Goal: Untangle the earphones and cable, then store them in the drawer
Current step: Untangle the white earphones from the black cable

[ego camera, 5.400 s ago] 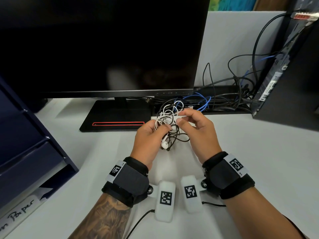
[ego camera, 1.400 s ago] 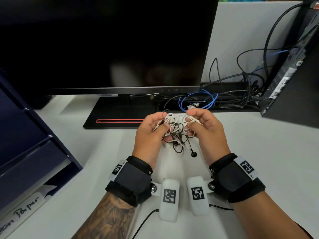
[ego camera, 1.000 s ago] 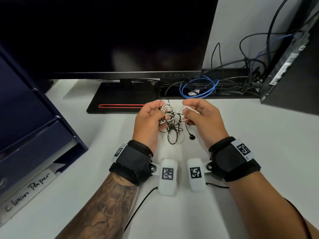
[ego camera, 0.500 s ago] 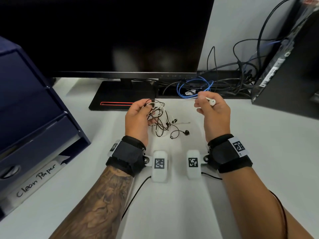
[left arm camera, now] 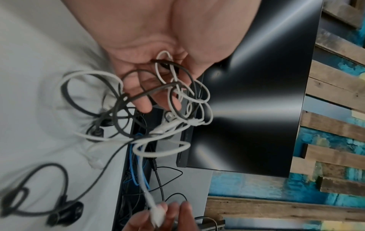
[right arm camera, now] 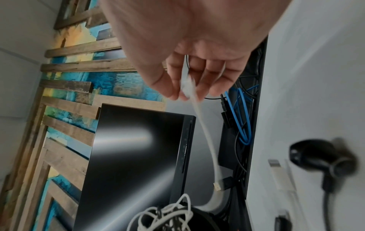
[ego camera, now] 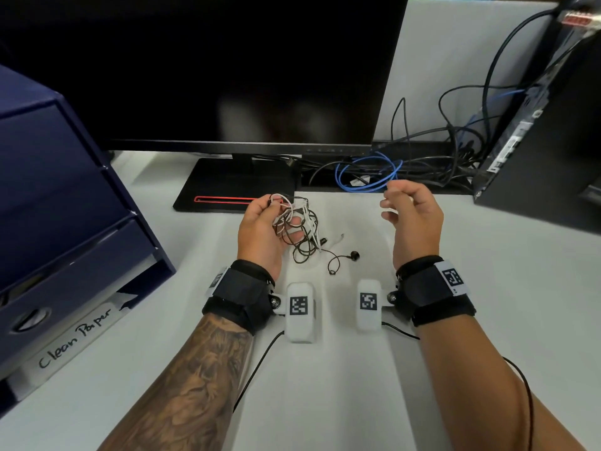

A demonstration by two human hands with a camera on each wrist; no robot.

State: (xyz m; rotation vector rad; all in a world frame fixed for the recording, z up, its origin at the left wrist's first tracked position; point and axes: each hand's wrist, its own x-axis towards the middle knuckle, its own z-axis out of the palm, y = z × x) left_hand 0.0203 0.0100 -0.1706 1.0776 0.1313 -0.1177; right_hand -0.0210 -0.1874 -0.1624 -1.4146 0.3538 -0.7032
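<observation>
Left hand [ego camera: 260,229], at centre frame, gripped the knotted tangle [ego camera: 294,222] of white and black cords, while the right hand [ego camera: 413,219] pinched one white cable end [right arm camera: 186,85] drawn out to the right. Untangling looked barely begun: one black earbud [ego camera: 353,254] lay loose on the desk [ego camera: 487,288], and the blue drawer unit [ego camera: 65,222] at left frame stood shut.

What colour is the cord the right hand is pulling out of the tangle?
White. The right hand pinches the white cord, clearest in the right wrist view.
</observation>
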